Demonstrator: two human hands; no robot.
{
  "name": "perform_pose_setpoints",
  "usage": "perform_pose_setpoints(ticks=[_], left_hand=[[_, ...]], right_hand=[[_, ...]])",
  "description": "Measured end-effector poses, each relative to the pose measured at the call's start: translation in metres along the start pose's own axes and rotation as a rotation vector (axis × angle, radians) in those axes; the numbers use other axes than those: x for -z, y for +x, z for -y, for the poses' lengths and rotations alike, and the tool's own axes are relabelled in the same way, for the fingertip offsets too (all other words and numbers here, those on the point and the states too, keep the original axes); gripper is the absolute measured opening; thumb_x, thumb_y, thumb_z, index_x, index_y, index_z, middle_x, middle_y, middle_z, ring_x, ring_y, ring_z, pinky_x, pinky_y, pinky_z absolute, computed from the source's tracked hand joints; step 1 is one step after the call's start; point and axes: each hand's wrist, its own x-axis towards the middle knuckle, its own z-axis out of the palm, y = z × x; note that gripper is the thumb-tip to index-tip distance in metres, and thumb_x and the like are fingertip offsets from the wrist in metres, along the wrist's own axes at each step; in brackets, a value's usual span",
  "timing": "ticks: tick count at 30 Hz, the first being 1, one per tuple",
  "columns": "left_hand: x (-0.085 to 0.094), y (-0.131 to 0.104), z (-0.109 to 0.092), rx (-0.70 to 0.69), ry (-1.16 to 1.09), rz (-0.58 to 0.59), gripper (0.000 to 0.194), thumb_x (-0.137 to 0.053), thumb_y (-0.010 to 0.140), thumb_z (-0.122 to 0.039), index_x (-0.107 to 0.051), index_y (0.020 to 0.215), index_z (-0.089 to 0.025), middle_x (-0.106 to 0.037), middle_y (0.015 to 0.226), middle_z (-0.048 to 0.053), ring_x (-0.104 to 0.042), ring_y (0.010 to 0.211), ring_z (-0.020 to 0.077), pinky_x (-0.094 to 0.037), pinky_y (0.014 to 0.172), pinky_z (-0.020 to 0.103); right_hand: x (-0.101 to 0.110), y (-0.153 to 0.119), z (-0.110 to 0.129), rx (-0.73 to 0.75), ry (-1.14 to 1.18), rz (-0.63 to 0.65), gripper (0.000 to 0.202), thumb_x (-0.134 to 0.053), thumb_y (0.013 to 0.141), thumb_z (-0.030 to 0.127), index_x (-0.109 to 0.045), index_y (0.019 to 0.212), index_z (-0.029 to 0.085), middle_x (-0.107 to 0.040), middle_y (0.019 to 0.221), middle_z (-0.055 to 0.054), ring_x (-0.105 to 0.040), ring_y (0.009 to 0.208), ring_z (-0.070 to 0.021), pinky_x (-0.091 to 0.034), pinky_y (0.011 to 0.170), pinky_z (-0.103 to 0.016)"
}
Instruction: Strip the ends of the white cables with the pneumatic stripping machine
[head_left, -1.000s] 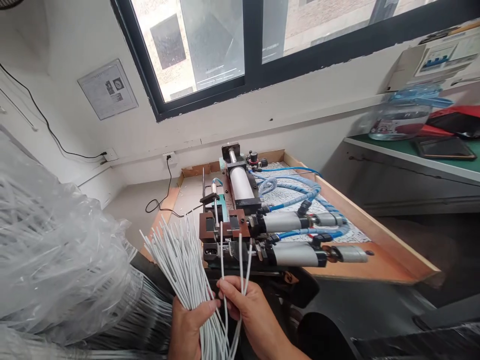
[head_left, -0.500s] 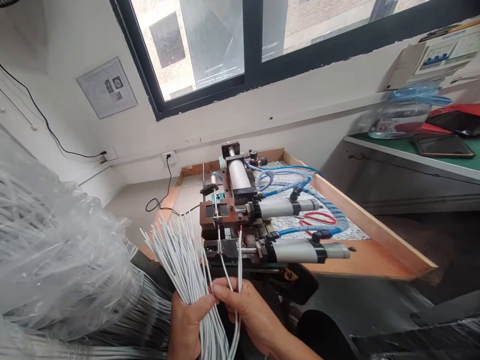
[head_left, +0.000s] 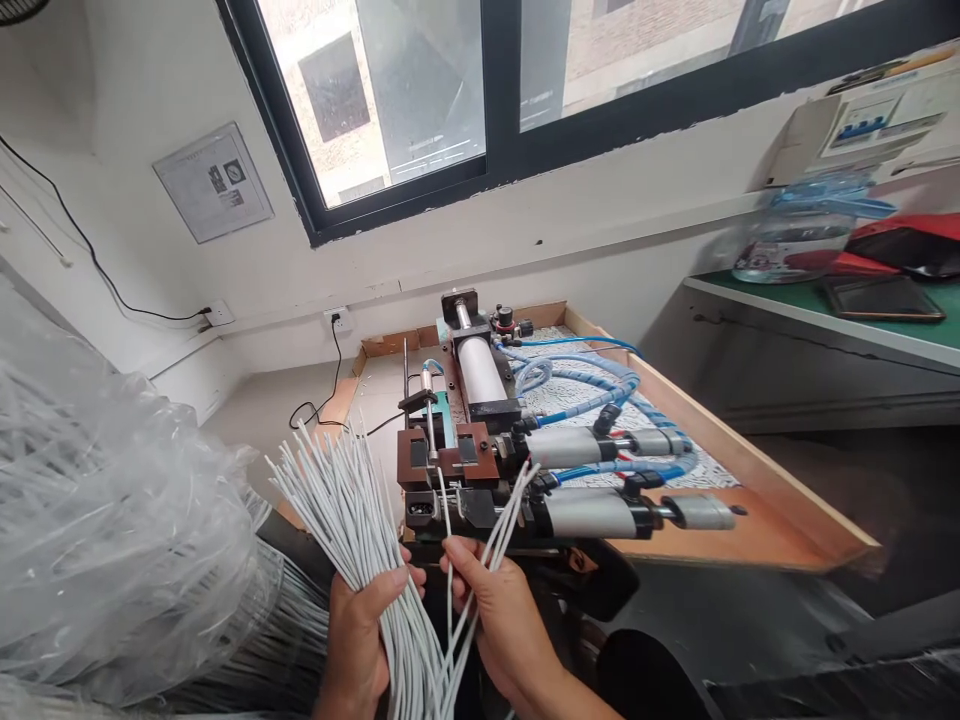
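A thick bundle of pale wires point(head_left: 337, 505) fans upward from our left hand point(head_left: 356, 630), its fingers wrapped around the strands. Close by, our right hand point(head_left: 506, 620) pinches a single wire point(head_left: 448, 515) between thumb and fingers, with several loose wires point(head_left: 512, 515) gathered just right of that grip. Beyond our fingertips, a machine point(head_left: 484, 370) with silver cylinders sits in a wooden tray point(head_left: 720, 420); whether the pinched strand touches it, we cannot tell. Clear plastic point(head_left: 127, 540) billows left of our fingers.

The head-worn camera looks forward and down, near a silver-and-black metal machine point(head_left: 570, 447), facing a dark-framed glass window point(head_left: 501, 100), perhaps tilted, though edges look stretched.
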Motion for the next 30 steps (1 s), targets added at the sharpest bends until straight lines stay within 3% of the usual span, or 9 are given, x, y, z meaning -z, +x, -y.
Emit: perform_pose_setpoints(ticks=[7, 12, 15, 18, 23, 30], left_hand=[[-0.005, 0.006, -0.006, -0.034, 0.007, -0.025, 0.013, -0.066, 0.052, -0.012, -0.064, 0.064, -0.014, -0.067, 0.054, 0.002, -0.061, 0.053, 0.0178, -0.046, 0.055, 0.027], [-0.009, 0.005, -0.005, -0.072, 0.039, 0.011, 0.011, -0.066, 0.052, -0.009, -0.062, 0.062, -0.012, -0.064, 0.051, 0.000, -0.056, 0.046, 0.0131, -0.044, 0.049, 0.025], [-0.011, 0.003, -0.002, -0.068, 0.053, 0.125, 0.010, -0.065, 0.054, -0.010, -0.061, 0.063, -0.012, -0.062, 0.050, 0.000, -0.054, 0.043, 0.0140, -0.043, 0.045, 0.027], [-0.010, 0.001, 0.003, -0.084, 0.083, 0.209, 0.009, -0.064, 0.057, -0.012, -0.061, 0.065, -0.011, -0.063, 0.054, 0.002, -0.056, 0.046, 0.0159, -0.044, 0.047, 0.029], [-0.004, -0.001, 0.008, -0.058, 0.049, 0.156, 0.013, -0.065, 0.057, -0.012, -0.063, 0.070, -0.012, -0.066, 0.062, 0.003, -0.059, 0.057, 0.0177, -0.046, 0.058, 0.031], [0.001, 0.004, 0.008, -0.077, 0.076, 0.037, 0.015, -0.066, 0.057, -0.014, -0.062, 0.071, -0.014, -0.065, 0.061, -0.001, -0.060, 0.057, 0.0150, -0.047, 0.058, 0.027]], right_hand=[[-0.007, 0.012, 0.005, -0.165, 0.123, -0.005, 0.025, -0.072, 0.051, 0.031, -0.057, 0.050, 0.011, -0.046, 0.038, 0.005, -0.033, 0.033, -0.0027, -0.019, 0.036, -0.017], [-0.010, 0.007, 0.006, -0.246, 0.117, 0.063, 0.023, -0.071, 0.054, 0.032, -0.060, 0.055, 0.012, -0.048, 0.044, 0.004, -0.040, 0.040, -0.0050, -0.029, 0.042, -0.018], [-0.011, 0.000, 0.007, -0.199, 0.044, 0.227, 0.022, -0.070, 0.055, 0.032, -0.062, 0.061, 0.012, -0.046, 0.046, 0.005, -0.039, 0.043, -0.0060, -0.030, 0.044, -0.019], [-0.009, -0.005, 0.005, -0.086, -0.068, 0.234, 0.021, -0.070, 0.055, 0.031, -0.062, 0.063, 0.013, -0.046, 0.048, 0.004, -0.036, 0.045, -0.0063, -0.027, 0.043, -0.019], [-0.001, -0.008, 0.002, 0.028, -0.148, 0.153, 0.025, -0.064, 0.063, 0.036, -0.058, 0.061, 0.012, -0.043, 0.048, 0.004, -0.031, 0.044, -0.0057, -0.020, 0.042, -0.019], [0.002, -0.006, 0.004, -0.004, -0.116, 0.092, 0.029, -0.062, 0.064, 0.038, -0.052, 0.052, 0.013, -0.038, 0.043, 0.005, -0.029, 0.041, -0.0055, -0.020, 0.043, -0.020]])
